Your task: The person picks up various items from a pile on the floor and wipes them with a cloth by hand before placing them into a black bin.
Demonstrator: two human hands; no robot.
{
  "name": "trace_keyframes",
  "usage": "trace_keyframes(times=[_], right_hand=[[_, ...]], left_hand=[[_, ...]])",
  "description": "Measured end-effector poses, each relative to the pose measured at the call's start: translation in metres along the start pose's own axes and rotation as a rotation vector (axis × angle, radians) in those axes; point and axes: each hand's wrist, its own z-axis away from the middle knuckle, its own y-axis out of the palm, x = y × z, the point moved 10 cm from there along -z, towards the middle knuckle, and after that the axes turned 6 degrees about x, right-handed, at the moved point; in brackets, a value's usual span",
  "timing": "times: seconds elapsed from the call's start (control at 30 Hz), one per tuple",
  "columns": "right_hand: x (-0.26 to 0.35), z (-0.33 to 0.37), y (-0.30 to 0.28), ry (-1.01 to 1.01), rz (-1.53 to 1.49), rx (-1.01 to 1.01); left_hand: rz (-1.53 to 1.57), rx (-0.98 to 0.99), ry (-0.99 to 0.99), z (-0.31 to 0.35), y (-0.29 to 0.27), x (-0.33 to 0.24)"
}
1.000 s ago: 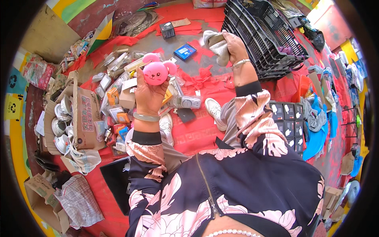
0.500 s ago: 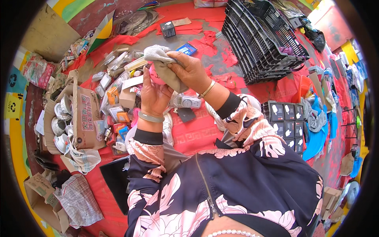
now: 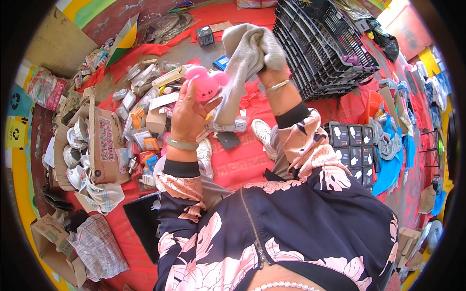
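My left hand (image 3: 190,114) is closed round a pink toy (image 3: 208,87) with rounded lobes and a small face drawn on its front. Its fingers press on the toy's left side and underside. A greyish cloth (image 3: 242,56) hangs from my right hand (image 3: 274,80), bunched at the top with a long end drooping toward the toy. The cloth covers most of the right fingers. Cloth and toy look apart, though their edges come close. Below the hands, a white device with a dial (image 3: 228,127) lies on the red floor covering, beside a dark square piece (image 3: 229,140).
Small boxes and packaged goods (image 3: 145,131) pile up to the left. Beside them stands a cardboard box (image 3: 104,145) holding white lamp-like items. Stacked black crates (image 3: 315,58) rise at the far right. A tray of dark boxes (image 3: 350,150) sits to the right.
The cloth has come off the pink toy and moved up and right with my right hand, unfolding. The toy now shows fully in my left hand.
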Motion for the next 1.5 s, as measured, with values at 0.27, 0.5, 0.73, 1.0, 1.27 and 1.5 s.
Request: trace_keyframes(times=[0.27, 0.5, 0.73, 1.0, 1.27, 1.5], right_hand=[[-0.071, 0.065, 0.066, 0.532, 0.411, 0.331], [-0.083, 0.067, 0.074, 0.554, 0.217, 0.382], [-0.077, 0.053, 0.039, 0.297, 0.161, 0.025], [-0.007, 0.034, 0.039, 0.042, 0.393, -0.043], [-0.035, 0.089, 0.143, -0.433, 1.486, 0.855], [-0.048, 0.07, 0.099, -0.036, 1.84, 0.415]], left_hand=[[-0.608, 0.05, 0.254, 0.001, 0.022, -0.02], [-0.364, -0.099, 0.281, 0.006, 0.014, -0.023], [-0.297, 0.006, 0.144, -0.002, 0.015, 0.003], [-0.452, -0.076, 0.174, 0.003, 0.005, -0.01], [-0.8, -0.035, 0.017, 0.001, 0.004, 0.006], [-0.861, 0.044, 0.008, 0.003, 0.008, 0.015]])
